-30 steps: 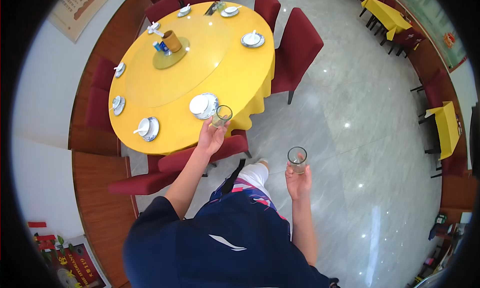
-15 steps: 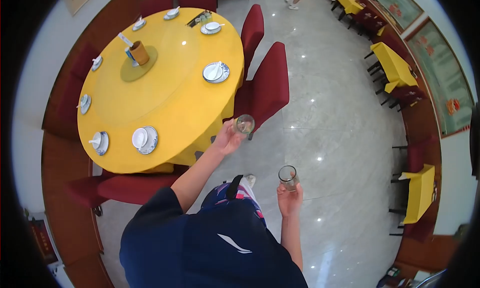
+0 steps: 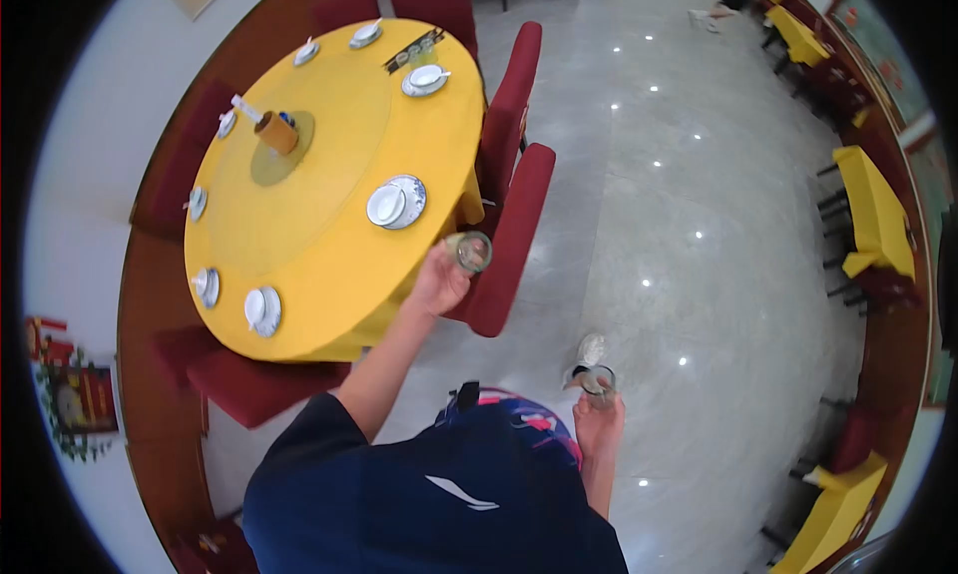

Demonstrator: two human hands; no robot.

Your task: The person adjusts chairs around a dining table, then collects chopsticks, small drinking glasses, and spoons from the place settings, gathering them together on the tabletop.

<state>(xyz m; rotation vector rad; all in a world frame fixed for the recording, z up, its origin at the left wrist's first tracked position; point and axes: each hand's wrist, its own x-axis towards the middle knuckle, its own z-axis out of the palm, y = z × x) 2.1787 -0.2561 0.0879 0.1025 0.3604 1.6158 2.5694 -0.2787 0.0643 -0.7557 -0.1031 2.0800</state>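
Note:
My left hand (image 3: 440, 281) holds a clear drinking glass (image 3: 473, 253) near the edge of the round yellow table (image 3: 329, 215), in front of a red chair. Lower and to the right, my right hand (image 3: 599, 426) grips a second clear glass (image 3: 599, 385) over the grey floor. The nearest setting to my left hand is a white bowl on a blue-patterned plate (image 3: 411, 201). At the table's far edge, several glasses (image 3: 423, 51) stand by a dark patterned strip (image 3: 401, 57).
Red chairs (image 3: 517, 235) stand close along the table's right side, another (image 3: 261, 382) at its near side. A wooden holder (image 3: 276, 132) sits mid-table. Small yellow-covered tables (image 3: 874, 210) line the right wall. A person's legs (image 3: 711, 17) show at the far end.
The view has shifted along the table's right side, bringing the red chairs nearer. Both glasses are still in my hands. My right hand now appears lower in view.

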